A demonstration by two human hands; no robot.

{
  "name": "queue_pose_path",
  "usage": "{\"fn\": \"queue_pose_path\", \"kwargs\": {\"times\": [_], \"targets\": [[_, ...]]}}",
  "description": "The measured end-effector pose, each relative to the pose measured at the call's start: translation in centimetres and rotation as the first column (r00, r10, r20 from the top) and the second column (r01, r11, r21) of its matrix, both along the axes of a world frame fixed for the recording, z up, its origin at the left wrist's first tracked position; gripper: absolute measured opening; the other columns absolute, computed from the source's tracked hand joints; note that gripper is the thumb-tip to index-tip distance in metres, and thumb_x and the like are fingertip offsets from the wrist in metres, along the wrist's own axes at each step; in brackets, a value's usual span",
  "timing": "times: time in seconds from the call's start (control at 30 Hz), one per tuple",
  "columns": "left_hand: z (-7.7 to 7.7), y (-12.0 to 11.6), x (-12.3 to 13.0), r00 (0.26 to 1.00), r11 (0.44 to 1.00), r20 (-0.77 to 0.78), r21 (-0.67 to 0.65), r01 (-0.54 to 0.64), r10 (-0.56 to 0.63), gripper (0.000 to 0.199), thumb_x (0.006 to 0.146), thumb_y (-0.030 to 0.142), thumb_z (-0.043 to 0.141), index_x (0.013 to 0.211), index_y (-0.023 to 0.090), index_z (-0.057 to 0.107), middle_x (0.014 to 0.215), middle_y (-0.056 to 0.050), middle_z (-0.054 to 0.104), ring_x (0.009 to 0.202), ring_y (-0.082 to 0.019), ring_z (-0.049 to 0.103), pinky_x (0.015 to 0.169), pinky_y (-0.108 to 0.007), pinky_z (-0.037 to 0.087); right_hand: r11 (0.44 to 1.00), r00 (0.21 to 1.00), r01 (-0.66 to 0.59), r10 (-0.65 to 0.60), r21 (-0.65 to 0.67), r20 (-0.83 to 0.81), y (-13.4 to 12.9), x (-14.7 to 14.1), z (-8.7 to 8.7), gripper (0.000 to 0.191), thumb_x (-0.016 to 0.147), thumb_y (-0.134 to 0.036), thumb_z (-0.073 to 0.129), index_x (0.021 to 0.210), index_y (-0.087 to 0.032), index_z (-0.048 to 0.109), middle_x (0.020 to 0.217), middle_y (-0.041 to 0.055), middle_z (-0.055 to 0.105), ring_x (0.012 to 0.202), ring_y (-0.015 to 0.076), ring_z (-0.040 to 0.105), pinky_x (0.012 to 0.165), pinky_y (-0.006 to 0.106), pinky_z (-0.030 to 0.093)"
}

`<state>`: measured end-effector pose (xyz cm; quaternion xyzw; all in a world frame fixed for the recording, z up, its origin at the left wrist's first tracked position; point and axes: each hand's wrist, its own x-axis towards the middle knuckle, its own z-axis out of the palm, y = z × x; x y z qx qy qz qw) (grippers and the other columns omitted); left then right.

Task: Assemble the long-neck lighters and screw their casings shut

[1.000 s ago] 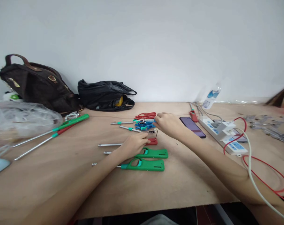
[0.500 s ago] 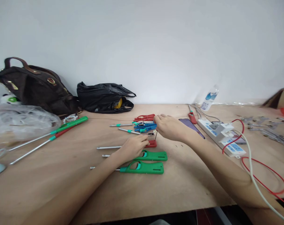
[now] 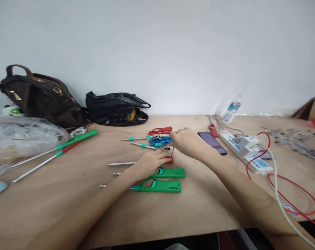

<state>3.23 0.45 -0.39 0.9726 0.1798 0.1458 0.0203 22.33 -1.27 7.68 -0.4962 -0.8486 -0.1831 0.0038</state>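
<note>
My left hand point(image 3: 147, 163) lay over the red lighter point(image 3: 171, 160), twelve o'clock of the green lighters point(image 3: 170, 186), likely to steady it, finger closure unclear; my right hand point(image 3: 186, 141), at two o'clock, curled around a near-upright rod point(image 3: 172, 151).

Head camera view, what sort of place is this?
Likely a makeshift workbench against a wall: green long-stemmed lighters lie side by side, with blue pieces piled beyond and a power strip nearby.
</note>
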Motion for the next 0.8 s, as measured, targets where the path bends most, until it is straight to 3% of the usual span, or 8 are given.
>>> {"fn": "queue_pose_path", "kwargs": {"times": [0.1,0.3,0.47,0.63,0.7,0.8], "targets": [[0.0,0.0,0.1,1.000,1.000,0.001,-0.003,-0.003,0.003,0.049,0.077,0.000,0.043,0.121,0.019,0.055,0.132,-0.005,0.053,0.121,-0.020,0.049,0.101,-0.035,0.042,0.997,0.998,0.065,-0.066,0.033,0.024,0.0,-0.5,0.0,0.025,0.094,-0.025,0.041,0.085,-0.011,0.059,0.080,0.0166,0.070,0.074,0.0247,0.065,0.068,0.033,0.038],[-0.3,0.1,0.0,1.000,1.000,-0.007,0.015,-0.009,0.009,0.042,0.087,0.006,0.043,0.125,0.022,0.055,0.133,-0.005,0.052,0.120,-0.020,0.049,0.099,-0.035,0.044,0.999,1.000,-0.009,0.008,0.033,0.008,-0.3,-0.4,0.1,0.022,0.092,-0.020,0.041,0.107,-0.009,0.053,0.096,0.0160,0.069,0.083,0.0249,0.064,0.069,0.032,0.038],[-0.7,0.3,-0.2,1.000,0.999,-0.010,0.035,-0.005,0.005,0.041,0.089,0.007,0.043,0.126,0.024,0.055,0.135,-0.005,0.051,0.121,-0.021,0.048,0.099,-0.037,0.045,0.997,0.997,0.069,-0.070,0.028,0.044,0.0,0.0,-0.1,0.030,0.094,-0.035,0.042,0.090,-0.011,0.059,0.081,0.0152,0.069,0.075,0.0255,0.064,0.071,0.035,0.037],[-0.4,0.3,-0.1,1.000,1.000,-0.005,0.030,-0.003,0.003,0.043,0.089,0.007,0.045,0.126,0.025,0.055,0.136,-0.004,0.050,0.123,-0.020,0.047,0.101,-0.036,0.043,0.996,0.997,-0.072,0.072,0.045,-0.010,-0.5,0.3,0.0,0.018,0.091,-0.021,0.043,0.098,-0.011,0.057,0.098,0.0135,0.067,0.087,0.0229,0.059,0.069,0.030,0.036],[-0.3,0.2,0.0,1.000,1.000,0.002,0.025,-0.001,0.001,0.044,0.088,0.006,0.045,0.126,0.025,0.055,0.136,-0.004,0.050,0.123,-0.020,0.047,0.101,-0.036,0.043,0.996,0.997,-0.081,0.081,0.042,-0.014,-0.4,0.4,-0.1,0.017,0.090,-0.017,0.044,0.099,-0.010,0.057,0.096,0.0125,0.067,0.084,0.0214,0.059,0.067,0.030,0.035],[-0.3,0.2,-0.1,1.000,1.000,0.014,0.020,0.003,-0.003,0.042,0.088,0.006,0.045,0.125,0.024,0.056,0.135,-0.005,0.051,0.122,-0.020,0.048,0.101,-0.036,0.043,0.997,0.999,-0.043,0.043,0.070,0.002,-0.1,0.3,-0.3,0.020,0.093,-0.025,0.046,0.090,-0.011,0.060,0.086,0.0139,0.068,0.081,0.0235,0.058,0.067,0.031,0.034]]}}
